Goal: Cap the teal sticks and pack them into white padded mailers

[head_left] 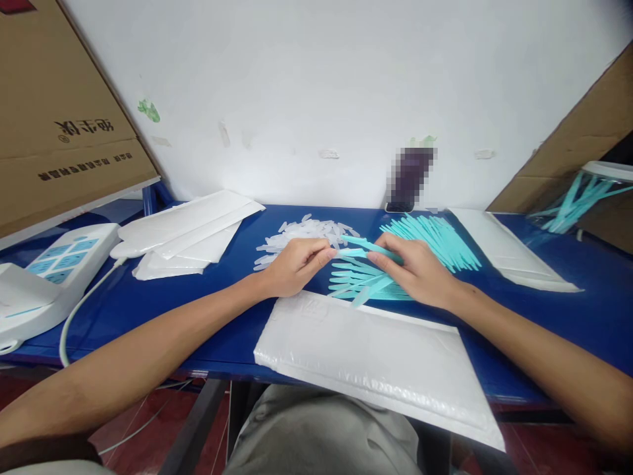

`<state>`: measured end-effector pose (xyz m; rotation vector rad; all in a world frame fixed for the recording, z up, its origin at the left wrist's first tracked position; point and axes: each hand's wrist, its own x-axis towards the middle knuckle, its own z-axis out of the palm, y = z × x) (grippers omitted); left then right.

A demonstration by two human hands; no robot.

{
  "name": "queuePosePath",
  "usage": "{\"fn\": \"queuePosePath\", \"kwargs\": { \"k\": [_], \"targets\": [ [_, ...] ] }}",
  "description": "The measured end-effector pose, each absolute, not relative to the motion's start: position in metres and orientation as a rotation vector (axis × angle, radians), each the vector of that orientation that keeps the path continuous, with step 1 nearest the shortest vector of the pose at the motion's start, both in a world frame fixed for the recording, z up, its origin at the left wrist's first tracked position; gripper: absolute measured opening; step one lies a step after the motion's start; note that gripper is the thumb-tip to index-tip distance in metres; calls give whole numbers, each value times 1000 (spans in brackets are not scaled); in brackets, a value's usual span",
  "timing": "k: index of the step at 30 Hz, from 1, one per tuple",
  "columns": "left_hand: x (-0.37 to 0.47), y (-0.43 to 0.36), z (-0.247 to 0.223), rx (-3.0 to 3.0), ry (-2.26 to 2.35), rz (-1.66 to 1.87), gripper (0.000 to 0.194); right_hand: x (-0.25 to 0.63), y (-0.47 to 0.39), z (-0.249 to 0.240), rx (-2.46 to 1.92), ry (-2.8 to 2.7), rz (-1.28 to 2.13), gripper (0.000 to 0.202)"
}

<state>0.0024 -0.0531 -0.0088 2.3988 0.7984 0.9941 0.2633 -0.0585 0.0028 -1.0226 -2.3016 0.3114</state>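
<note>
My left hand pinches the pale end of a teal stick; my right hand grips its other end, with another stick alongside. The pair meets in front of me, over the blue table. My left hand hides part of the pale plastic pieces, and my right covers some of the nearer teal bunch. A farther teal bunch fans out behind. Just before my hands, a padded envelope overhangs the edge. More envelopes and a power strip crowd the left.
</note>
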Motion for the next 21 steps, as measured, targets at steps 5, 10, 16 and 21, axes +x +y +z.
{"fn": "queuePosePath", "kwargs": {
  "k": [5, 10, 16, 21],
  "targets": [
    [11, -58, -10, 2224, 805, 972, 42, 259, -63, 0, -950, -2321, 336, 26],
    [11, -57, -12, 2143, 867, 1012, 39, 258, -62, 0, -1006, -2293, 272, 28],
    [-1, -47, -14, 2147, 1007, 1300, 27, 262, -59, 4, -1076, -2239, 184, 29],
    [-3, -44, -8, 2099, 1170, 1482, 29, 264, -57, 2, -1120, -2265, 167, 34]
  ]
}}
